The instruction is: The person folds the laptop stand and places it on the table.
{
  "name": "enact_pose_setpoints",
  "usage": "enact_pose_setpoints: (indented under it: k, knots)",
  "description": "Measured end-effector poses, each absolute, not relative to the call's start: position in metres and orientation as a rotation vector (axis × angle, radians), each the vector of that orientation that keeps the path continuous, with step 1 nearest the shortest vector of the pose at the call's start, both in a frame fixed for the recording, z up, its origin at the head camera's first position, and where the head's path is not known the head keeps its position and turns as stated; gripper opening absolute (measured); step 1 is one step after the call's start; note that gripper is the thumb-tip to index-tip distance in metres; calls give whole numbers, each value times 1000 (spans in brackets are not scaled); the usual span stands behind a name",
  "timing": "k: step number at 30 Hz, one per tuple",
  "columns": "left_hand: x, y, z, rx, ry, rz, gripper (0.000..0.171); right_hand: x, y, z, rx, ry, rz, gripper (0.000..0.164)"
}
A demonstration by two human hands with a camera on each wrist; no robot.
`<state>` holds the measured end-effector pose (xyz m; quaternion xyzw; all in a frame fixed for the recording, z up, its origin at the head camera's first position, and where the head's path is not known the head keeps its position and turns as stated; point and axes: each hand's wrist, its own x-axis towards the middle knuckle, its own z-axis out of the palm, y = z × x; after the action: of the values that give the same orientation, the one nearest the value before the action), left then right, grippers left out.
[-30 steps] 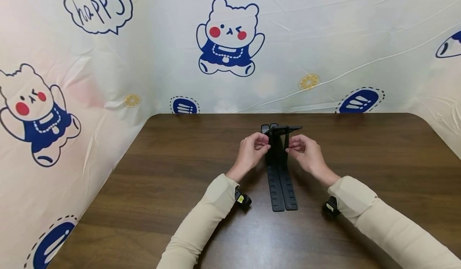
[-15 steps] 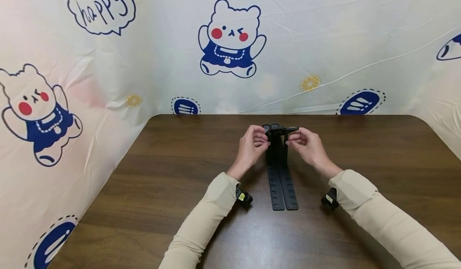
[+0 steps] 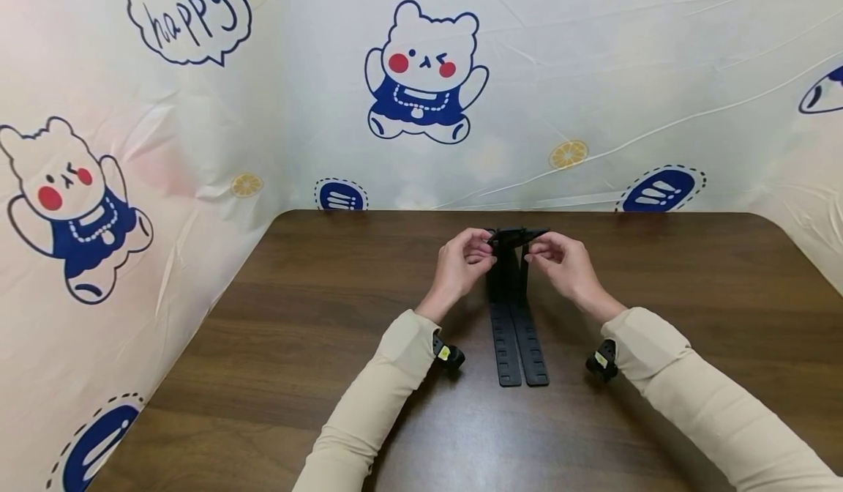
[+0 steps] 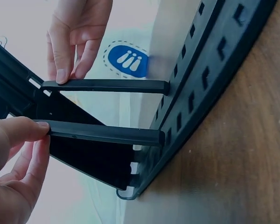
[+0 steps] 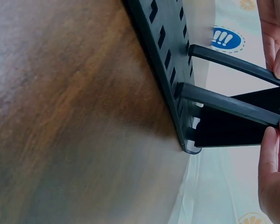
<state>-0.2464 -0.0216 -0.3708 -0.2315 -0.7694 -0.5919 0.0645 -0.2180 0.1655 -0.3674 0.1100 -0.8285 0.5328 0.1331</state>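
Observation:
A black folding stand (image 3: 508, 280) stands upright on the table, its two slotted base strips (image 3: 506, 345) pointing toward me. In the left wrist view, two slim support legs (image 4: 107, 134) run from the slotted base to a raised, sloping panel (image 4: 84, 158). With thumb and fingers, my left hand (image 3: 461, 261) pinches the upper end of the near leg in that view. My right hand (image 3: 563, 265) holds the other leg near its top, as the right wrist view also shows with its leg (image 5: 228, 105). The legs' lower ends meet the slotted base; how firmly they sit cannot be told.
The brown wooden table (image 3: 316, 294) extends on both sides of the stand. A printed white cloth (image 3: 296, 75) hangs behind the table and along its left side. A black wrist camera (image 3: 449, 355) sits under the left cuff, another (image 3: 602, 362) under the right.
Both hands have shifted slightly up and away along the stand's legs. The top panel has changed its tilt a little. The base strips stay on nearly the same spot.

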Motion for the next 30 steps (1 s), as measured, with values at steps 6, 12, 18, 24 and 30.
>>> enact_pose_setpoints:
  k: [6, 12, 18, 24, 30]
  knots:
    - [-251, -21, -368, -662, -2321, -1773, 28, -221, 165, -366, 312, -2396, 1543, 18]
    - [-253, -21, -369, -655, -2340, -1744, 29, -225, 164, -369, 299, -2344, 1585, 21]
    - [-254, -20, -372, -667, -2302, -1753, 28, -228, 162, -375, 250, -2297, 1628, 20]
    - [-255, -17, -375, -663, -2256, -1778, 27, -228, 161, -378, 208, -2296, 1609, 17]
    - [-254, -16, -377, -627, -2231, -1798, 23, -230, 160, -381, 176, -2258, 1565, 14]
